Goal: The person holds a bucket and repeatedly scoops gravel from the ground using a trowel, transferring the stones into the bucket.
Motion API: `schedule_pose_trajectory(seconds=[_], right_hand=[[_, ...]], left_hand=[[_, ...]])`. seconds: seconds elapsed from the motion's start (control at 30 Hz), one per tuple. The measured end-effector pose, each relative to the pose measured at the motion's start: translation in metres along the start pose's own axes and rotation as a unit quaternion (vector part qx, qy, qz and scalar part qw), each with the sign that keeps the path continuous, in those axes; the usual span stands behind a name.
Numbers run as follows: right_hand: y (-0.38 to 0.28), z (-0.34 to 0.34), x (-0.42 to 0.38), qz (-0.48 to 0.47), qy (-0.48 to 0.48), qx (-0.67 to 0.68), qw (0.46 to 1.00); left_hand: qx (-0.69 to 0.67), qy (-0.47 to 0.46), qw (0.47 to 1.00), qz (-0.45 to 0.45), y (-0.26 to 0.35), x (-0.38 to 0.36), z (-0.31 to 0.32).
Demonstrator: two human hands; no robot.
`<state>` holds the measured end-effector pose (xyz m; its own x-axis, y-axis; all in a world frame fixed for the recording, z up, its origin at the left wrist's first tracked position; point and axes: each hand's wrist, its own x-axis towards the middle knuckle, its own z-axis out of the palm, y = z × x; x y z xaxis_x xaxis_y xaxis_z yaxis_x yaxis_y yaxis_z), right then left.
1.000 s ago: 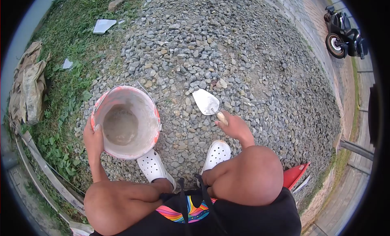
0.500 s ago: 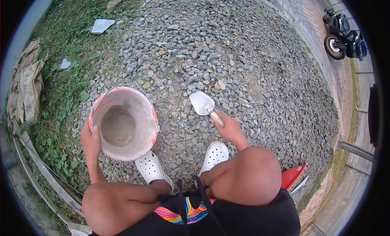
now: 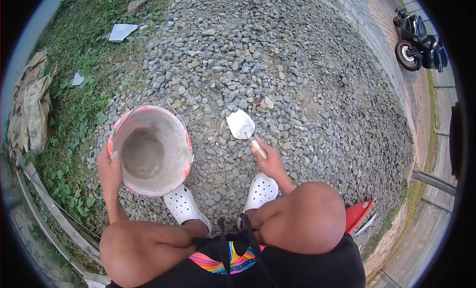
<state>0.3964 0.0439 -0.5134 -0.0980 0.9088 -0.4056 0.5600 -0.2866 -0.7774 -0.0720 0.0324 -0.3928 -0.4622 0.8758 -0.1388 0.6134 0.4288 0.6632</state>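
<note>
1. Your left hand (image 3: 110,168) is clamped on the near-left rim of the bucket (image 3: 174,151), thumb over the edge and fingers round the outside, probably to steady it.
2. The bucket stands at the left, mouth up, just beyond your left shoe (image 3: 184,203); that spot likely keeps it in easy reach and clear of your right arm. Its wire handle (image 3: 176,111) hangs at the far-right edge, which leaves the mouth open. The bottom looks grey-brown; whether anything lies in it, you cannot tell from here.
3. Your right hand (image 3: 270,162) is closed around the grip of the trowel (image 3: 241,125), the blade pointing far and slightly left. Holding it by the grip seems meant to keep your fingers off the stones.
4. The trowel's blade lies far-left of that hand, over the gravel (image 3: 302,104), right of the bucket and apart from it. Whether it touches the stones is hard to tell.
5. Your right shoe (image 3: 263,191) is planted nearer than the trowel, the two feet set apart, presumably for balance while you squat.
</note>
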Motion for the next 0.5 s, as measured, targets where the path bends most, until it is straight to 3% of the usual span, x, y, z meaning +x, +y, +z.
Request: schedule_pose_trajectory(seconds=[0.07,0.5], right_hand=[[0.003,0.003,-0.003,-0.035,0.027,-0.038,0.998],[0.011,0.002,-0.005,-0.05,0.044,-0.066,0.996]], left_hand=[[0.016,-0.001,1.0,0.011,0.008,-0.004,0.0],[-0.011,0.0,1.0,0.016,0.006,-0.007,0.002]])
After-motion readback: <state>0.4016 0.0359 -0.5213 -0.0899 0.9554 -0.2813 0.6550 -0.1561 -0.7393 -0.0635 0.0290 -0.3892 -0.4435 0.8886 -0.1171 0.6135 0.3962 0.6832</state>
